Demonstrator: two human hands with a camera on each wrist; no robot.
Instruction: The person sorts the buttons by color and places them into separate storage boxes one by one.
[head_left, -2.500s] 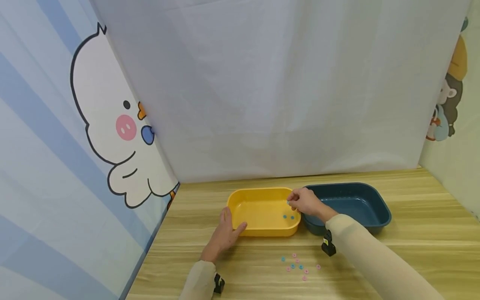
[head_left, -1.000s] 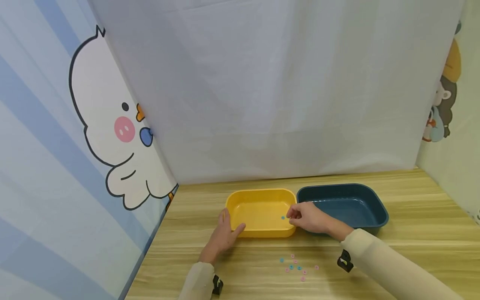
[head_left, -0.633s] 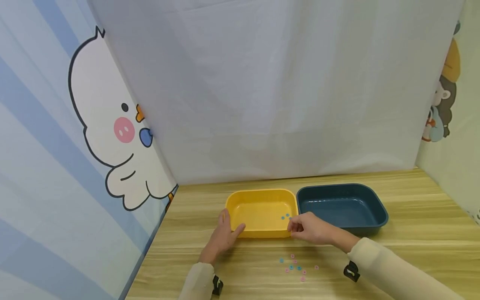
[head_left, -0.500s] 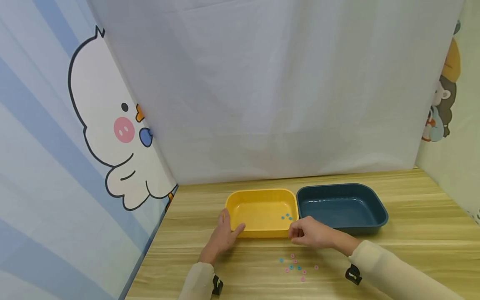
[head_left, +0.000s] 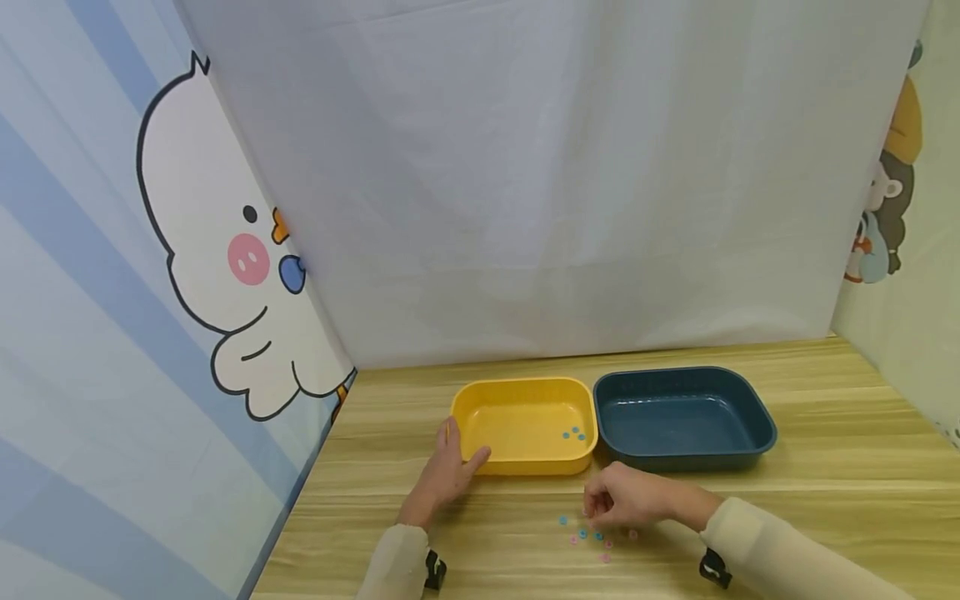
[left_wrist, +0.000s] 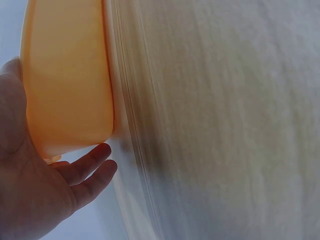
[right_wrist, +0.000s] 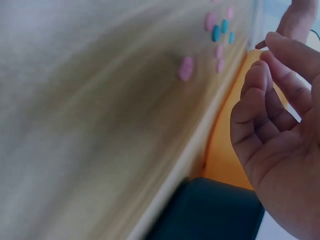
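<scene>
Yellow tray (head_left: 517, 421) steadied by one hand while the other hovers over small beads (head_left: 596, 533) on the wooden table (head_left: 825, 500).

Left hand (head_left: 448, 471) rests against the tray's near left corner, thumb on the front wall and fingers straight along the side, gripping nothing. Right hand (head_left: 626, 496) hangs just above the scatter of pink and blue beads in front of the tray; its fingers (right_wrist: 265, 100) are loosely curled and hold nothing that the wrist view shows. Three blue beads (head_left: 574, 433) lie inside the tray near its right end. Just beside the tray, to the right, sits a dark blue tray (head_left: 682, 417). Behind the table hangs a white cloth (head_left: 562, 183), and at the left stands a panel with a cartoon duck (head_left: 217, 242).
</scene>
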